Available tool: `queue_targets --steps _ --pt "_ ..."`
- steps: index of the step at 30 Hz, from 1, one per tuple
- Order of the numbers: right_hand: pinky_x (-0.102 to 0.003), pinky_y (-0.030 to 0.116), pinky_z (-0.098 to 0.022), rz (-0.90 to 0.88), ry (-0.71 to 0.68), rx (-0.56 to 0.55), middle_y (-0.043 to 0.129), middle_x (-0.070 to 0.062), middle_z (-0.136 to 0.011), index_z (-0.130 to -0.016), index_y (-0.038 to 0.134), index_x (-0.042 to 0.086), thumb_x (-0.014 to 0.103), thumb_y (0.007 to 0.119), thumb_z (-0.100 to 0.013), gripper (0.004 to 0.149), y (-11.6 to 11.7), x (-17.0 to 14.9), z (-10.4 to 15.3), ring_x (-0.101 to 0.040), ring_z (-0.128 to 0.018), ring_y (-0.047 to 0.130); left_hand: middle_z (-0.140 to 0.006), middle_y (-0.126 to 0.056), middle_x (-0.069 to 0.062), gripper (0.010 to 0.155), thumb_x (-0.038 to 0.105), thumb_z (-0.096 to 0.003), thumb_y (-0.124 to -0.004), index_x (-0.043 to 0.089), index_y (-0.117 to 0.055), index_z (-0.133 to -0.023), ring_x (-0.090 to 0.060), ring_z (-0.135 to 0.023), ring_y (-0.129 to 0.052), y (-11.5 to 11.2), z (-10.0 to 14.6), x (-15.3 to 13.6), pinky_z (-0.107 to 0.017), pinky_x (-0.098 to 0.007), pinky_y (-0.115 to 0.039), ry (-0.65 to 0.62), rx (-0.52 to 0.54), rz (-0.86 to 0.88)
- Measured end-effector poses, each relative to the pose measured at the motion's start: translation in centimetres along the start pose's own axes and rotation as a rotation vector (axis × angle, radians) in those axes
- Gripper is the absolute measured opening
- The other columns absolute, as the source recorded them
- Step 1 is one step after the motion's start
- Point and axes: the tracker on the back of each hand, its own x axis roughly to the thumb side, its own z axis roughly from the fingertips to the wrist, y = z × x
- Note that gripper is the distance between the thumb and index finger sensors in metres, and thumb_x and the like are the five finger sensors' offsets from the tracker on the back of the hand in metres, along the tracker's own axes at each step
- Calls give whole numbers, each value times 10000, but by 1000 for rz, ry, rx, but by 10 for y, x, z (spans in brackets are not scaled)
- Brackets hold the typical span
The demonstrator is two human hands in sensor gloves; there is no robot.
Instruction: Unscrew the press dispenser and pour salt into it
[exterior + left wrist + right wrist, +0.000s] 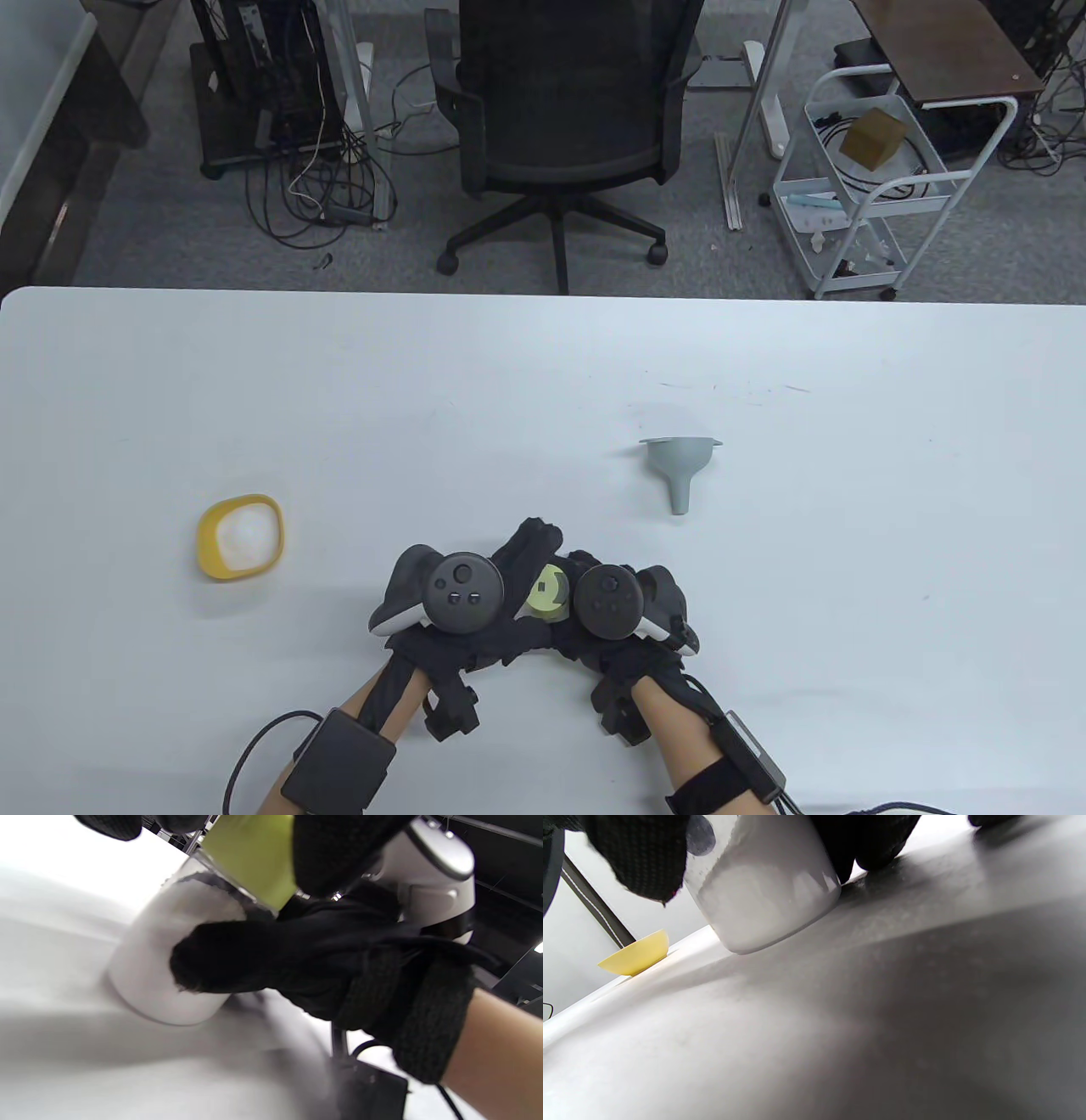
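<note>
The press dispenser (547, 592) has a lime-green top and a clear jar with white contents. It stands on the table between my two hands. My left hand (524, 567) grips it from the left, and in the left wrist view its fingers (339, 853) lie on the green top (250, 853). My right hand (570, 604) holds the jar from the right; its thumb (203, 957) presses on the jar wall (148, 955). In the right wrist view my fingers (640, 857) wrap the jar (768, 899). A yellow bowl of salt (240, 536) sits to the left.
A grey funnel (679, 471) lies on its side to the right of and beyond the hands. The yellow bowl also shows in the right wrist view (634, 957). The white table (848, 594) has its far edge at mid-frame, with an office chair (560, 110) behind it.
</note>
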Motion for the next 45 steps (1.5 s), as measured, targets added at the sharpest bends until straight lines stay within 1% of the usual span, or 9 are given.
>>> queue_targets --steps 7,21,25,27,30,33,37,41,45 --pt "-779 392 -637 0 0 0 648 -187 -1104 -1148 446 102 630 784 -485 912 0 0 0 -453 -1042 532 -1226 -609 -280 945 284 -514 -872 13 -328 -1238 -439 -1072 -771 4 2 -2 -714 -712 -638 41 44 -62" --pt "-780 391 -637 0 0 0 648 -191 -1103 -1148 445 103 630 782 -485 912 0 0 0 -452 -1043 532 -1043 -771 -148 961 530 -412 -913 93 -551 -1188 -291 -830 -895 -7 4 8 -700 -675 -684 169 223 -332" --pt "-780 390 -638 0 0 0 648 -190 -1103 -1148 445 102 630 782 -486 911 0 0 0 -454 -1043 531 -1000 -777 -141 1082 625 -354 -881 51 -523 -1199 -288 -806 -894 -8 3 8 -688 -666 -699 212 242 -376" --pt "-780 390 -639 0 0 0 645 -190 -1104 -1148 444 102 631 781 -486 911 0 0 0 -452 -1045 529 -1099 -670 -212 1235 649 -329 -873 -27 -384 -1239 -387 -914 -811 -4 4 7 -691 -710 -659 202 201 -337" --pt "-782 388 -639 0 0 0 646 -190 -1104 -1148 444 103 631 782 -485 912 0 0 0 -453 -1044 529 -1256 -238 -446 1262 529 -423 -909 -66 -152 -1239 -671 -1108 -450 4 5 -1 -708 -785 -550 96 106 -160" --pt "-781 389 -638 0 0 0 647 -189 -1103 -1147 445 104 631 781 -486 910 0 0 0 -453 -1044 529 -1217 -173 -459 1132 346 -500 -890 -45 -116 -1228 -666 -1119 -363 6 4 -11 -712 -791 -520 11 50 -2" --pt "-781 389 -638 0 0 0 646 -188 -1104 -1147 444 104 630 782 -486 910 0 0 0 -453 -1044 531 -1262 -303 -358 1037 269 -524 -857 4 -146 -1231 -578 -1156 -442 5 1 -18 -719 -777 -531 -15 -13 47" --pt "-781 390 -637 0 0 0 648 -188 -1103 -1147 445 103 631 782 -484 912 0 0 0 -453 -1044 530 -1263 -590 -170 982 275 -510 -869 70 -247 -1241 -390 -1132 -722 6 3 -17 -717 -754 -599 -3 34 20" --pt "-781 388 -638 0 0 0 646 -187 -1104 -1147 445 104 630 782 -485 910 0 0 0 -454 -1044 530 -1226 -657 -115 1005 325 -490 -891 84 -278 -1250 -341 -1089 -781 7 4 -14 -714 -755 -607 21 57 -34"
